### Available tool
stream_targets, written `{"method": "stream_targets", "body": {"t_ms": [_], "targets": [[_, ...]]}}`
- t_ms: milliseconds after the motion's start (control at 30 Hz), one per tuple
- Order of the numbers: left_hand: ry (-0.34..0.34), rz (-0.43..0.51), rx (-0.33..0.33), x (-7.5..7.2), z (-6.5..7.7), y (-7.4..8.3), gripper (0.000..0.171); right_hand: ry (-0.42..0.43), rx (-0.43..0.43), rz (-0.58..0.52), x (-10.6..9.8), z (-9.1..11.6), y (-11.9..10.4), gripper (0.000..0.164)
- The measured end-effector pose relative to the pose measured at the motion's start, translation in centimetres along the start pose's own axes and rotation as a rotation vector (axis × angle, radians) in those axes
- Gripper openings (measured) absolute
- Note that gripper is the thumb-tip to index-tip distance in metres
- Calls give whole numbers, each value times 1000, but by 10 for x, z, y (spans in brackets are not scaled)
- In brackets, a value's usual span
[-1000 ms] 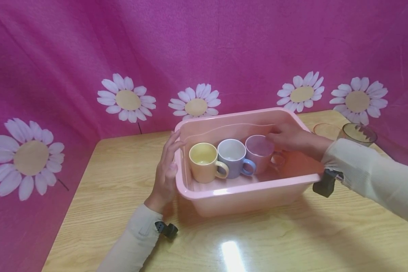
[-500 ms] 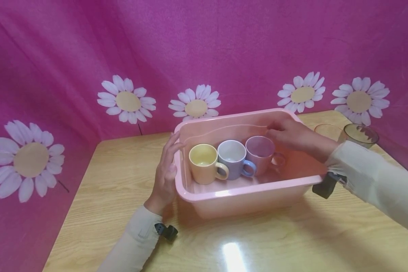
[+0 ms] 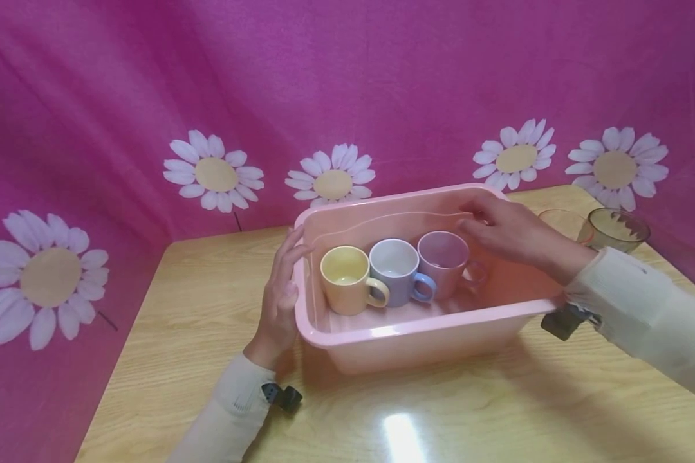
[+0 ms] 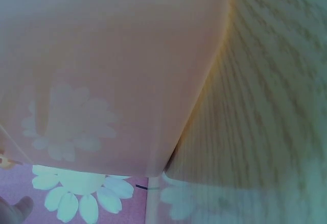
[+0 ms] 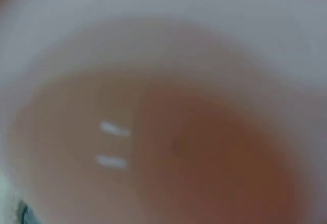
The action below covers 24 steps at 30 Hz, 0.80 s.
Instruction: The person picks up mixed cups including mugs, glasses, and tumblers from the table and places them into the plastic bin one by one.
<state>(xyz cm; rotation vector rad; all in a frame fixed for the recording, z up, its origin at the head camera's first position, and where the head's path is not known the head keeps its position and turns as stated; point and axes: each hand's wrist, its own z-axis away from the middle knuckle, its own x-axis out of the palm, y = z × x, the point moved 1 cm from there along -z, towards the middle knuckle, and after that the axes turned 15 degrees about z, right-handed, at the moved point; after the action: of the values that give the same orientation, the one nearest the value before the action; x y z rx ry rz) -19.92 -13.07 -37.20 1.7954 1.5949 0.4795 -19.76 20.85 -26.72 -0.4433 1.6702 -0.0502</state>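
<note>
A pink plastic basin [image 3: 440, 319] stands on the table. Inside, a yellow mug [image 3: 347, 289], a blue mug with a white inside [image 3: 395, 276] and a pinkish-purple mug [image 3: 442, 267] stand upright in a row, handles to the right. My left hand [image 3: 276, 302] rests against the basin's left end, fingertips at the rim. In the left wrist view the basin's outer wall [image 4: 117, 66] fills much of the picture. My right hand [image 3: 506, 235] hovers over the basin's right part, just right of the pinkish-purple mug, fingers loosely bent around nothing visible. The right wrist view is blurred.
Two see-through glasses, one orange-rimmed [image 3: 562, 211] and one smoky brown [image 3: 618, 231], stand beyond the basin's right end, partly behind my right arm. The wooden table [image 3: 208, 289] meets a magenta daisy-print cloth [image 3: 370, 77] at the back.
My right hand has drawn away from the pinkish-purple mug, slightly up and to the right. The mugs stay in place, and my left hand remains at the basin's rim.
</note>
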Motion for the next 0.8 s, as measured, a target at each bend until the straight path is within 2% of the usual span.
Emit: {"method": "stream_targets", "body": {"t_ms": [167, 433, 667, 800], "targets": [[-2, 5, 12, 0, 0, -2, 61, 28, -39, -28, -1, 6, 2, 39], [3, 10, 23, -1, 0, -2, 59, 120, -171, -52, 2, 15, 2, 42], [8, 10, 26, -1, 1, -2, 59, 136, -86, -22, 0, 20, 3, 44], [10, 25, 38, -1, 0, -3, 60, 159, -66, 4, -3, 22, 6, 45]]}}
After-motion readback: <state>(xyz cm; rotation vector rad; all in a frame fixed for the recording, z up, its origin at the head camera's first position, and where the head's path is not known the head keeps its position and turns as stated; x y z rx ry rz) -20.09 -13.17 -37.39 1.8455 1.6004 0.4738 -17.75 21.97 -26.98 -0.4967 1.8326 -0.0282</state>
